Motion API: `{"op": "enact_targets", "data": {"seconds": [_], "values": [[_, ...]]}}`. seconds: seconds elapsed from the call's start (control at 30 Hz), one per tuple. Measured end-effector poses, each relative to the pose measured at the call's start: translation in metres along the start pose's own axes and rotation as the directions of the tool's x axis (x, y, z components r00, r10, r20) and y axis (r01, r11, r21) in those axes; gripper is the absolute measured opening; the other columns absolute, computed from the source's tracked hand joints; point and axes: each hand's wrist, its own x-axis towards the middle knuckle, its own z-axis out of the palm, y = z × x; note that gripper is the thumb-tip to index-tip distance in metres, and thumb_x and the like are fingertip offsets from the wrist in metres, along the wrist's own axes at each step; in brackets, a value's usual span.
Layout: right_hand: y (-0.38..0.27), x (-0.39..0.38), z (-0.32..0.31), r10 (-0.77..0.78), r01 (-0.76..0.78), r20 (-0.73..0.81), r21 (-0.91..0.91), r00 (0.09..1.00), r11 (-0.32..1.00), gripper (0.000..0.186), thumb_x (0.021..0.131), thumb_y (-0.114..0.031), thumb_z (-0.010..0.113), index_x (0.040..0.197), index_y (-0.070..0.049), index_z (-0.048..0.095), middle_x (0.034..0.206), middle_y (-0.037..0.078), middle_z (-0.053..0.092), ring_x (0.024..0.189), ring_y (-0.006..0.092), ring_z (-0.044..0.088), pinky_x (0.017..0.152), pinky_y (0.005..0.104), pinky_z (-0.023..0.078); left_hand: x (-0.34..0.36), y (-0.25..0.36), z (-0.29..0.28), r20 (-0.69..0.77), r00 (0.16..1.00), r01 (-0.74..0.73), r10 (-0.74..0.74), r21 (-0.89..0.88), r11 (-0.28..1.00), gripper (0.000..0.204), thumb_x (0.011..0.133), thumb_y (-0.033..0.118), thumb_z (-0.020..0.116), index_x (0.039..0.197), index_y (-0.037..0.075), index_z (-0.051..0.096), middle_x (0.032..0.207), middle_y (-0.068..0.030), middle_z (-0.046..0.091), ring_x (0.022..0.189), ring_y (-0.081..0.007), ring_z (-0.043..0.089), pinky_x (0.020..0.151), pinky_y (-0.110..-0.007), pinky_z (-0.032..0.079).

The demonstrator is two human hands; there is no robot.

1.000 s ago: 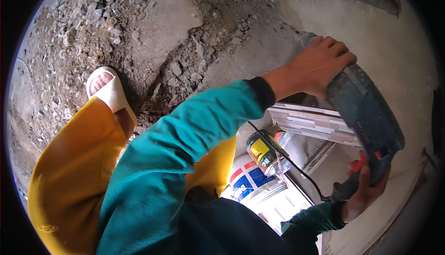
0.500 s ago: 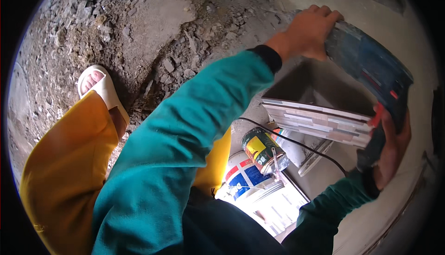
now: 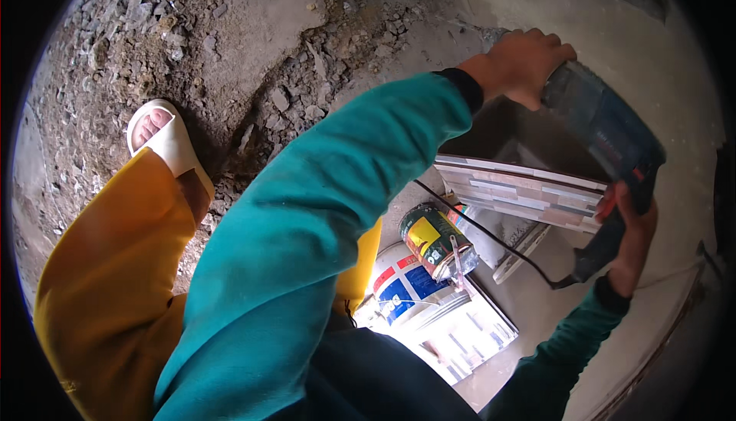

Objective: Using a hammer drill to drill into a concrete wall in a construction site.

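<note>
Holding a big blue hammer drill point(image 3: 609, 122) out to the right side, up above the floor, with both hands clamped on it, well apart from each other. Gripping the front end, close to the metal nose point(image 3: 492, 35), with the left hand point(image 3: 527, 67). Gripping the back handle point(image 3: 602, 248) at the other end with the right hand point(image 3: 635, 233). Resting right-hand fingers close to the red trigger point(image 3: 606, 206), but not showing clearly any squeeze on it. Slanting the drill the long way, from the nose at the upper left down to the back handle at the lower right. Pointing the nose left, toward the side with the broken rocks point(image 3: 280, 99). Having the left hand nearer to the nose and the rocks, and the right hand nearer to the black cord point(image 3: 498, 245). Looking too small and dim at the very tip to tell touching from not touching. Trailing the cord from the back handle toward the left, past a green and yellow paint can point(image 3: 431, 239) and below a brick-patterned tile point(image 3: 521, 191)
</note>
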Motion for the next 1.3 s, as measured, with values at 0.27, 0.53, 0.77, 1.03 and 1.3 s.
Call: {"op": "enact_targets", "data": {"seconds": [0.27, 0.53, 0.77, 1.03, 1.3], "values": [[0.049, -0.039, 0.043, -0.075, 0.078, -0.027, 0.160, 0.997, 0.984, 0.022, 0.089, -0.016, 0.072, 0.100, -0.003, 0.058, 0.074, 0.005, 0.059, 0.057, 0.0152, 0.059, 0.052, 0.0288, 0.048, -0.029, -0.003, 0.011, 0.054, 0.991, -0.125, 0.123, 0.032, 0.992, 0.078, 0.051, 0.010, 0.079, 0.125, 0.017, 0.053, 0.113, -0.0096, 0.058, 0.111, -0.0335, 0.055, 0.090, -0.042, 0.050], [0.070, -0.015, 0.063, 0.143, -0.124, -0.035, 0.329, 0.989, 0.936, 0.022, 0.086, -0.013, 0.073, 0.098, -0.002, 0.059, 0.072, 0.005, 0.059, 0.056, 0.0164, 0.060, 0.052, 0.0295, 0.048, -0.022, -0.019, 0.011, 0.219, 0.974, -0.087, 0.063, 0.098, 0.991, 0.080, 0.051, 0.010, 0.080, 0.125, 0.018, 0.052, 0.114, -0.0091, 0.059, 0.111, -0.0333, 0.055, 0.091, -0.043, 0.050], [0.102, -0.001, 0.059, 0.091, -0.064, -0.054, 0.372, 0.994, 0.926, 0.035, 0.086, -0.020, 0.074, 0.111, -0.001, 0.059, 0.087, 0.011, 0.066, 0.069, 0.0198, 0.065, 0.056, 0.0301, 0.051, -0.017, -0.032, 0.020, 0.242, 0.970, -0.072, 0.025, 0.190, 0.979, 0.082, 0.051, 0.015, 0.083, 0.126, 0.020, 0.051, 0.115, -0.0080, 0.059, 0.111, -0.0323, 0.056, 0.091, -0.044, 0.049], [0.155, 0.001, 0.067, 0.096, -0.055, -0.063, 0.472, 0.993, 0.880, 0.037, 0.085, -0.023, 0.075, 0.111, -0.003, 0.058, 0.087, 0.007, 0.063, 0.071, 0.0170, 0.061, 0.062, 0.0293, 0.049, -0.025, -0.029, 0.058, 0.288, 0.956, -0.035, -0.059, 0.310, 0.950, 0.086, 0.048, 0.018, 0.086, 0.127, 0.025, 0.051, 0.118, -0.0061, 0.057, 0.116, -0.0298, 0.053, 0.098, -0.051, 0.040], [0.226, -0.001, 0.105, 0.166, -0.123, -0.012, 0.623, 0.986, 0.773, 0.025, 0.087, -0.020, 0.073, 0.098, -0.002, 0.059, 0.079, 0.006, 0.061, 0.067, 0.0169, 0.060, 0.061, 0.0315, 0.050, -0.047, -0.033, 0.099, 0.272, 0.956, -0.017, -0.112, 0.433, 0.901, 0.074, 0.055, 0.021, 0.087, 0.122, 0.026, 0.056, 0.119, -0.0057, 0.058, 0.120, -0.0287, 0.052, 0.107, -0.060, 0.032]]}}
